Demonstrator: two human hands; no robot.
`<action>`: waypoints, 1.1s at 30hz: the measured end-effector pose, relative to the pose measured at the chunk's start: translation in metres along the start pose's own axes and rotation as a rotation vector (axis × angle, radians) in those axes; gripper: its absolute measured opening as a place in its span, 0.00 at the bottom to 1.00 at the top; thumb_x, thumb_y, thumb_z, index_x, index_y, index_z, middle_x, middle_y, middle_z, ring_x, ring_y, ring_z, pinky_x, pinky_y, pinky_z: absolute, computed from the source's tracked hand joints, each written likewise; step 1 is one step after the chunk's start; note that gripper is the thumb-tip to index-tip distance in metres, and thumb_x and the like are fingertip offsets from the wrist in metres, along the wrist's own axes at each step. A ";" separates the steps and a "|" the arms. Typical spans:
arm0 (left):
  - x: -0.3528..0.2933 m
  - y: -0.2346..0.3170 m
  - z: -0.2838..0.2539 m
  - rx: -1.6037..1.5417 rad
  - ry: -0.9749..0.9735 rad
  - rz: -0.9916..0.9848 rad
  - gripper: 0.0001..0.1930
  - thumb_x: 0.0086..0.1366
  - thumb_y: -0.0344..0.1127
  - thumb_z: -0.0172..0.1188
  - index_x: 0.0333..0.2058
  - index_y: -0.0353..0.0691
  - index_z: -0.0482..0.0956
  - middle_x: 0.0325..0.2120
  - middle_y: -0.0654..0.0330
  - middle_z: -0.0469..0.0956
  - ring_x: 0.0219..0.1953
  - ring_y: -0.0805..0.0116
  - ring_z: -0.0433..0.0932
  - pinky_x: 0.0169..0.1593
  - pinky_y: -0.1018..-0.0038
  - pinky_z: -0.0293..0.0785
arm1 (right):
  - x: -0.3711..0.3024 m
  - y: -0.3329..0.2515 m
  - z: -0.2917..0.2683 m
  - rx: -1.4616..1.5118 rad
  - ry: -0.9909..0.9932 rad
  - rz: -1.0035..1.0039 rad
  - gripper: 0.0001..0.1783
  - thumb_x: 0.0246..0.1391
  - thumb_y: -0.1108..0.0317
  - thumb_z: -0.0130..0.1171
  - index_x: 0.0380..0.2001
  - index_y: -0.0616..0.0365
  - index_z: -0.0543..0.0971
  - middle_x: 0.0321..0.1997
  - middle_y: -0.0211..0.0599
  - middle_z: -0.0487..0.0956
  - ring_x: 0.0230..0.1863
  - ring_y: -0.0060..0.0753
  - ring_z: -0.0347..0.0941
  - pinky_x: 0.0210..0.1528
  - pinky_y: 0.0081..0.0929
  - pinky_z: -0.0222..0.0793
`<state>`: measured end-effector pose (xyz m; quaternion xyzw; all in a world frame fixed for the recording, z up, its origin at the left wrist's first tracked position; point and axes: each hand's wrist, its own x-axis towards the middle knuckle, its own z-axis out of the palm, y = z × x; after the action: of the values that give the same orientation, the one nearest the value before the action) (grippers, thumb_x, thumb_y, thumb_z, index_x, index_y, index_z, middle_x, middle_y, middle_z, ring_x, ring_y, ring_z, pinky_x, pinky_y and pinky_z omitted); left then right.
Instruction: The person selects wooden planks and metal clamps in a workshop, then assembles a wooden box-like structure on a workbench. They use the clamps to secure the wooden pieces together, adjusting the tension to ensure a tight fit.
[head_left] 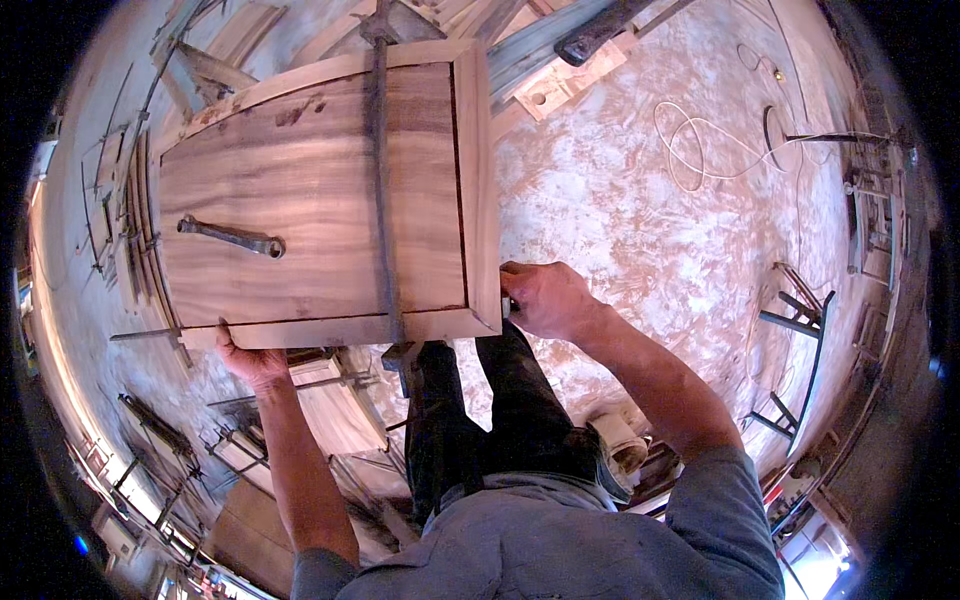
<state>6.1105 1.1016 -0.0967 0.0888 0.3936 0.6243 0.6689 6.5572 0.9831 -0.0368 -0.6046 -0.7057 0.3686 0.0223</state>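
Observation:
A framed wooden panel with streaked brown grain lies flat in front of me. A long dark metal bar clamp spans it from far edge to near edge. On the panel's left half rests a ring spanner. My left hand grips the near edge toward the left corner, its thumb on the frame and the other fingers hidden below. At the right edge, close to the near corner, my right hand is closed. A small greyish piece shows under its fingers, too hidden to name.
Beyond the panel, a dark-handled tool lies near a light wood block with a hole. A pale cable loops across the stained floor at right. Dark metal bars stand at far right; wood pieces lie below my left side.

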 end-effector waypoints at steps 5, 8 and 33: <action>0.002 -0.003 0.004 -0.014 -0.008 -0.031 0.22 0.64 0.41 0.52 0.52 0.34 0.71 0.49 0.50 0.75 0.52 0.54 0.74 0.57 0.54 0.70 | 0.003 0.005 0.000 0.049 -0.129 0.023 0.25 0.48 0.56 0.58 0.50 0.52 0.74 0.44 0.43 0.79 0.43 0.46 0.78 0.42 0.39 0.77; 0.003 -0.003 0.007 0.017 0.035 -0.021 0.26 0.61 0.44 0.54 0.56 0.36 0.67 0.53 0.51 0.72 0.54 0.49 0.71 0.58 0.47 0.65 | 0.013 0.030 -0.011 0.493 -0.369 -0.093 0.30 0.49 0.48 0.59 0.51 0.56 0.74 0.52 0.45 0.76 0.47 0.45 0.76 0.49 0.36 0.73; -0.010 -0.016 0.038 -0.073 0.213 0.059 0.29 0.57 0.45 0.57 0.56 0.38 0.66 0.52 0.54 0.73 0.54 0.54 0.71 0.60 0.56 0.65 | 0.032 0.000 -0.024 0.685 -0.549 0.452 0.35 0.45 0.41 0.63 0.44 0.64 0.78 0.35 0.35 0.80 0.38 0.26 0.72 0.39 0.28 0.70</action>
<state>6.1482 1.1033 -0.0764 0.0090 0.4366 0.6637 0.6073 6.5599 1.0229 -0.0329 -0.5811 -0.3750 0.7207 -0.0474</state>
